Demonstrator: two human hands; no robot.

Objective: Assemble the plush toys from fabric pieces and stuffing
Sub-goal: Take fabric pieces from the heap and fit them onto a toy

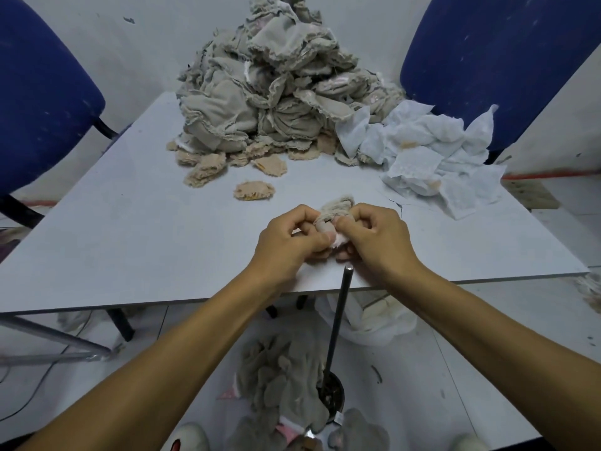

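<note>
Both hands working one small fabric piece above the table's near edge

I see my left hand [292,237] and right hand [374,236] knuckles-up, fingers curled, pinching a beige fabric piece [331,214] between them; an upright metal rod [340,317] rises just below, a heap of sewn skins [276,89] and white pieces [432,148] sit farther back on the grey table [130,222], blue chairs [42,92] either side

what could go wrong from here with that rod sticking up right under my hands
The upright dark metal rod ends just below both hands; lowering them carelessly could jab a wrist. The tall heap of grey-beige fabric shells leans over the white table and could slump. The small grey fabric piece, gripped only by fingertips, may slip.
</note>
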